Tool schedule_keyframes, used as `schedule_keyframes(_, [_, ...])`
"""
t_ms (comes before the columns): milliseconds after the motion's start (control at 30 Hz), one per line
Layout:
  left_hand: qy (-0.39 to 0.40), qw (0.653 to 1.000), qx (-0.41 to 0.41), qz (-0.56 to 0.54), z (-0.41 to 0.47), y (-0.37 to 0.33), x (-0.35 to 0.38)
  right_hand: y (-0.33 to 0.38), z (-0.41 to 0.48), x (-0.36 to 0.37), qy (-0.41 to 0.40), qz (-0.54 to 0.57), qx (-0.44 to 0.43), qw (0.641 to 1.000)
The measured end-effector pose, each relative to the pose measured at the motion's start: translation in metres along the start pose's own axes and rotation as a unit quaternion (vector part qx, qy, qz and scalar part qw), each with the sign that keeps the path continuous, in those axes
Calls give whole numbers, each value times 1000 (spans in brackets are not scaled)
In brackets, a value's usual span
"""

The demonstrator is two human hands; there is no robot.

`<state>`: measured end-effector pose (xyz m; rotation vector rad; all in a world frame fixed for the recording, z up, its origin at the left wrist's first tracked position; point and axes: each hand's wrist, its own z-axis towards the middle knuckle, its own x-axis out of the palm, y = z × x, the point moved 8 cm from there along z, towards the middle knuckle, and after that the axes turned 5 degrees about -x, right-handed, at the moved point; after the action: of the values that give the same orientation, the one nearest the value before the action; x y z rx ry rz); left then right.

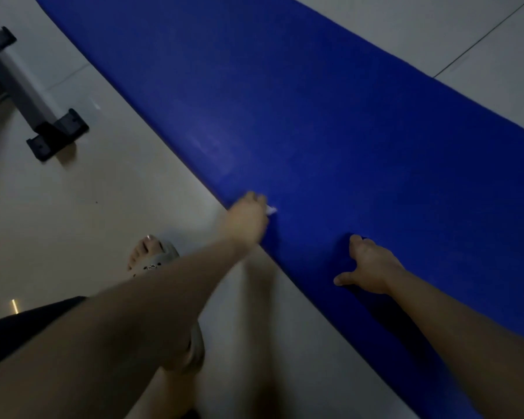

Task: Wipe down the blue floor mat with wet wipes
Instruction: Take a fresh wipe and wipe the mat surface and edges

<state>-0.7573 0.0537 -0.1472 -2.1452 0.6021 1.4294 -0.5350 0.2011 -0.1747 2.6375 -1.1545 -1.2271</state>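
Pale floor tiles [103,192] are seen dimly lit from the head camera, with the blue floor mat [315,116] laid flat across them on a slant from upper left to lower right. At its near long edge the left hand [248,219] is pressed down, fingers curled over a wet wipe [271,210], of which only a white corner is shown. The right hand [369,267] is planted on the mat, apart from the left, thumb splayed and fingers bent down onto the surface; nothing is seen in it. A sandalled foot [153,257] is set on the tiles just off the mat edge, and a grey metal frame [43,116] stands at upper left.

The stroke would best be made with the wipe flattened under the fingers, in overlapping passes run along the edge and then inward. The mat should be pinned by the right hand so that it is not dragged or rucked. The far stretch appears not yet reached, and the wipe should be refolded once soiled.
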Motion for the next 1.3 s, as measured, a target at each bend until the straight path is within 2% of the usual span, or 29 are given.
schedule_keyframes(100, [-80, 992, -99, 9, 24, 51, -17, 0, 1, 0, -2, -3, -4, 1000])
schedule_keyframes(167, [-90, 987, -127, -27, 18, 48, -12, 0, 1, -2, 0, -12, -4, 1000])
schedule_keyframes(233, [-75, 987, -120, -71, -2, 28, 4, 1, 2, -2, 6, -19, -3, 1000])
schedule_keyframes(433, [0, 992, -5, -126, -84, -64, 52, 2, 4, -2, 12, -27, 2, 1000])
schedule_keyframes(533, [40, 986, 93, -136, -124, -114, 70, 3, 3, -3, 8, -27, -3, 1000])
schedule_keyframes(600, [79, 976, 175, -106, -139, -131, 79, 3, 2, -3, -2, -27, -9, 1000])
schedule_keyframes(667, [103, 970, 217, -51, -131, -127, 74, 2, 1, -3, -4, -25, -7, 1000])
schedule_keyframes(733, [105, 978, 180, -7, -99, -100, 60, 1, 1, -2, -3, -20, -6, 1000])
schedule_keyframes(867, [17, 998, -15, -59, -29, -17, 15, 2, 0, -3, -5, -12, -10, 1000])
schedule_keyframes(967, [-62, 981, -146, -112, -25, 10, 12, 3, 1, -1, -4, -10, -12, 1000])
schedule_keyframes(1033, [-76, 966, -184, -162, -44, -7, 28, 2, 1, 0, 0, -11, -9, 1000])
schedule_keyframes(1167, [-43, 967, -115, -222, -98, -68, 73, 1, 3, -1, -1, -18, -10, 1000])
schedule_keyframes(1300, [-1, 973, 34, -228, -151, -131, 99, 1, 1, -1, -12, -8, -15, 1000])
